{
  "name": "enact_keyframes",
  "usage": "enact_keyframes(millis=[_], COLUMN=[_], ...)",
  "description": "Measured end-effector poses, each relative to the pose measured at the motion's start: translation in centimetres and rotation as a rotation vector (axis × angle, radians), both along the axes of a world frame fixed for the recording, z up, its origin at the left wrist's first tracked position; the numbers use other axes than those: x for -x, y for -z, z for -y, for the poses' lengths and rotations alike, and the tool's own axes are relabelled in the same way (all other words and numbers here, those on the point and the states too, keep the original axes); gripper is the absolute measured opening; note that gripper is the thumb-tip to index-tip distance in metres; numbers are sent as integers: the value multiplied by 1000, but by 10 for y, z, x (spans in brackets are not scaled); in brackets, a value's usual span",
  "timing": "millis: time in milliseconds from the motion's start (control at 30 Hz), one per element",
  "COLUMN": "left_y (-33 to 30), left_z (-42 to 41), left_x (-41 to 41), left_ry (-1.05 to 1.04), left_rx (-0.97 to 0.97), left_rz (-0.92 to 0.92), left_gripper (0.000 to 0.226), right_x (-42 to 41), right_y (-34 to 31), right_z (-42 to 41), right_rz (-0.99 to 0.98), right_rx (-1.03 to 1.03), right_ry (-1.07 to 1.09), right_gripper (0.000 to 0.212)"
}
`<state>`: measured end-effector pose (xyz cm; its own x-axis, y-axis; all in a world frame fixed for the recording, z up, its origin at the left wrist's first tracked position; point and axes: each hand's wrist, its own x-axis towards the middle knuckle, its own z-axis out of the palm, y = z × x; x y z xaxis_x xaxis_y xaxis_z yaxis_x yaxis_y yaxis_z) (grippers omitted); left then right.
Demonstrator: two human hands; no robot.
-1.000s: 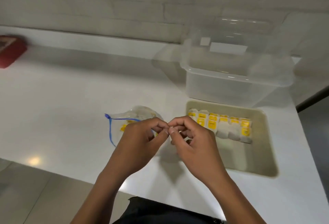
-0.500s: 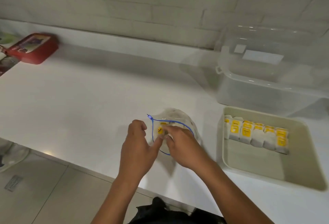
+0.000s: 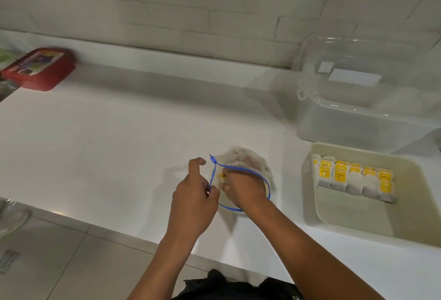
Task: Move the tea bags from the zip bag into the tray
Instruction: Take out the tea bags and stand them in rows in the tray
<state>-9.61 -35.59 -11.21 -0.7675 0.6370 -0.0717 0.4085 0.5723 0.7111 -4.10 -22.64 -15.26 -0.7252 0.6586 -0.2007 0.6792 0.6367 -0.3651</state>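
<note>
Right hand (image 3: 243,187) now deep inside zip bag (image 3: 248,161), left hand (image 3: 193,194) pinching its rim

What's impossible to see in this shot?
All in the head view:
- Right hand fingers: inside the zip bag, so any grip is hidden.
- Tea bags left in the bag: count blurred by crinkled plastic.
- Red box label: motion-blurred.
- Clear bin: cut off by the right edge.

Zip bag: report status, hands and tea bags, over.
Left hand pinches the zip bag rim open. Right hand is inside the bag, fingers hidden. Row of tea bags already in tray. Path to tray looks unobstructed.
</note>
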Motion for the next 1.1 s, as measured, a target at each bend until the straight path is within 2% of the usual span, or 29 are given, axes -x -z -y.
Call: enact_keyframes(millis=[100,200,300,433,500,667,800,900,1033,1100], left_y=[1,2,-1,-13,-19,-27,-27,-20,-11,-7], left_z=[1,1,0,3,6,6,5,6,10,12], left_x=[3,5,6,6,6,-1,-4,1,4,3], left_ry=[5,-2,-6,16,43,83,113,130,97,93], left_rx=[-9,-35,-78,-168,-157,39,125,147,118,81], left_rz=[7,11,10,-81,-148,-109,-69,-50,-70,-106], left_gripper=[52,49,43,24,16,40,42,31,16,14], right_x=[1,-4,-16,-37,-46,-62,-67,-69,-70,-68], right_y=[1,-10,-27,-37,-39,-35,-21,-18,-29,-31], right_z=[0,3,9,20,22,36,48,53,53,46], right_rz=[-40,-34,-188,-366,-416,-543,-630,-611,-592,-513], right_rx=[80,73,123,209,180,-84,-217,-135,101,96], right_ry=[94,92,103,128,141,121,62,17,30,44], right_gripper=[16,20,29,29,26,26,26,24,31,34])
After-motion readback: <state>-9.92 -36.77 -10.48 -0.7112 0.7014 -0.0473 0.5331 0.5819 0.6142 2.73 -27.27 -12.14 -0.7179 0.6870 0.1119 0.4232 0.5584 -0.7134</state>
